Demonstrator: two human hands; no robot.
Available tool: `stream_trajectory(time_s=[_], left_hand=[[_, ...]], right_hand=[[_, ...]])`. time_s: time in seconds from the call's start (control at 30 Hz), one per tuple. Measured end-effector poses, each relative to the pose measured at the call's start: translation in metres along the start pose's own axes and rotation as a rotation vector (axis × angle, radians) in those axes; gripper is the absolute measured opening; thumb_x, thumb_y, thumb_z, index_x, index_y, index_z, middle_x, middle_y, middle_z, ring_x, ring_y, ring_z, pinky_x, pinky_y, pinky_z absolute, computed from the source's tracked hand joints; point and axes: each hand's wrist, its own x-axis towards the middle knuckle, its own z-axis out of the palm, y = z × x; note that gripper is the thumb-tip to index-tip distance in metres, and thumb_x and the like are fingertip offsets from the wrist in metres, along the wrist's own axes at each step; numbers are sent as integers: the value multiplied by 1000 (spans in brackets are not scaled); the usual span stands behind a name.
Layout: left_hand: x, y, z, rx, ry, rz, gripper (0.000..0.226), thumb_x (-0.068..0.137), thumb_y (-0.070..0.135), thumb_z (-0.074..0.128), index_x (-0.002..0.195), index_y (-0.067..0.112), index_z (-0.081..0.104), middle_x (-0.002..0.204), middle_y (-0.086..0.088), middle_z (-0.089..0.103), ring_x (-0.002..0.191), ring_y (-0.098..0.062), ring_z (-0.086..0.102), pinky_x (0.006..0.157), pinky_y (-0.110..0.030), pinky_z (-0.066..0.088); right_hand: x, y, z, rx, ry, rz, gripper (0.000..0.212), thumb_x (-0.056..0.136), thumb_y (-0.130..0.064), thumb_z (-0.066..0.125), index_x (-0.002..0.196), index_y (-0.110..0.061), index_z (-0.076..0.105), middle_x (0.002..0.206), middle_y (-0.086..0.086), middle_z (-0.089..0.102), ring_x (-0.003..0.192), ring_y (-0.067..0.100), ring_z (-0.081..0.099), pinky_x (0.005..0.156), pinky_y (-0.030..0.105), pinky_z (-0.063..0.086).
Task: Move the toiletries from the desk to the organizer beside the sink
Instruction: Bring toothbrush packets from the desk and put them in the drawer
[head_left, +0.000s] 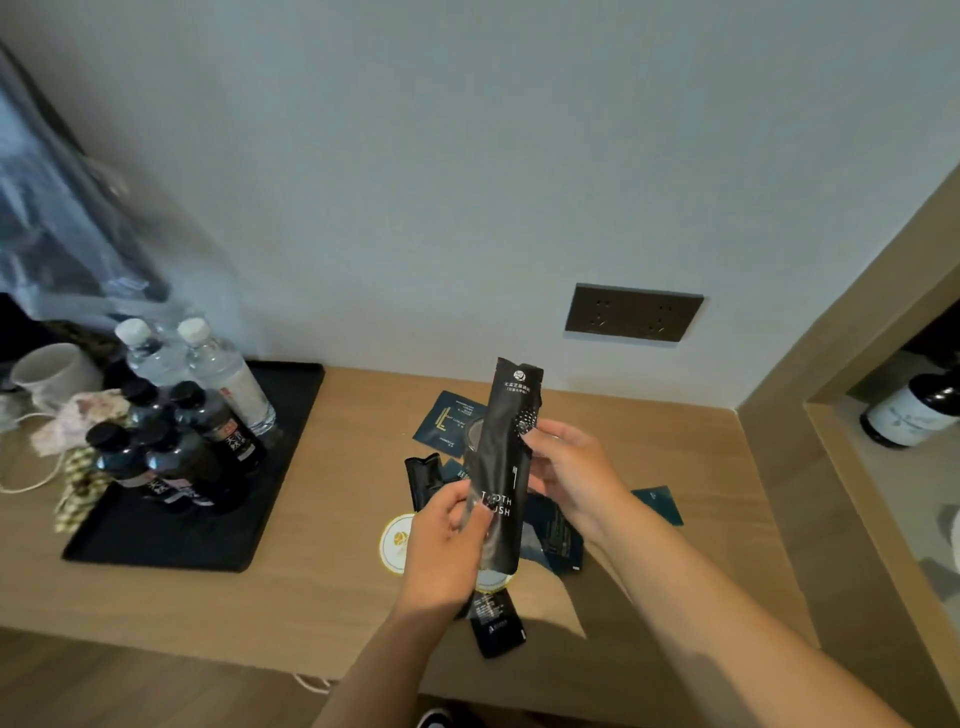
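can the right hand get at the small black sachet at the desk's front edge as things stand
Probably not yet: the right hand and left hand both hold the toothbrush packet. The black sachet itself lies uncovered.

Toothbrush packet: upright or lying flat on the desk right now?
Upright, off the desk: the toothbrush packet stands nearly vertical, gripped by left hand and right hand.

black pouch (503, 467) reads "tooth brush"

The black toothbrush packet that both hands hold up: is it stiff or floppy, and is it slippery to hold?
The toothbrush packet stands upright between the left hand and right hand without drooping, so it is probably fairly stiff, perhaps from what is inside. Its glossy surface suggests some slipperiness. Fingertip holds seem enough, so it is likely light.
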Motion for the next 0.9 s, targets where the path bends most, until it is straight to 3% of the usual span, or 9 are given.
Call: stream_trajectory(time_s=[0.1,0.23,0.47,0.57,0.77,0.83,0.9], left_hand=[[-5,0,-1,-40,-20,-51,18,92,-1,54,100,12,65,87,-9,75,83,-27,72,79,-45,57],[-6,6,-6,-149,-111,-112,18,93,0,54,106,10,63,88,-8,76,77,-20,73,67,-29,57],[12,13,-25,-183,-114,-116,22,90,-2,57,109,9,60,86,-9,76,71,-20,72,58,-25,55],[18,12,-43,-197,-59,-113,21,91,-1,57,110,8,59,89,-12,75,75,-24,73,61,-30,59],[29,11,-67,-173,4,-179,18,91,4,58,107,13,58,87,-9,76,75,-25,73,60,-34,60],[32,10,-74,-132,1,-184,18,92,7,58,106,17,59,86,-8,76,76,-24,73,63,-36,59],[35,9,-83,-79,0,-161,21,91,8,58,106,22,59,85,-8,75,79,-28,73,70,-44,59]], right_hand=[[3,-5,4,-20,36,-28,26,89,-4,61,114,-10,61,101,10,71,76,13,69,58,21,50],[9,1,9,-78,22,-39,23,85,-4,65,107,-13,65,97,9,73,81,17,69,64,26,51],[17,-4,14,-166,-9,-82,23,90,-10,61,112,-15,63,96,2,74,86,14,70,74,26,55],[28,-3,-4,-136,71,-47,21,92,-14,59,113,-16,63,98,3,75,91,16,70,74,26,53],[47,40,-8,-169,171,166,20,92,-9,57,112,-8,61,87,6,66,72,15,59,65,25,49],[54,58,4,-232,217,225,20,91,-11,58,110,-7,62,85,6,60,73,17,56,66,28,49],[61,73,16,-323,280,224,11,89,-18,62,95,-8,63,79,7,54,72,20,52,70,37,50]])
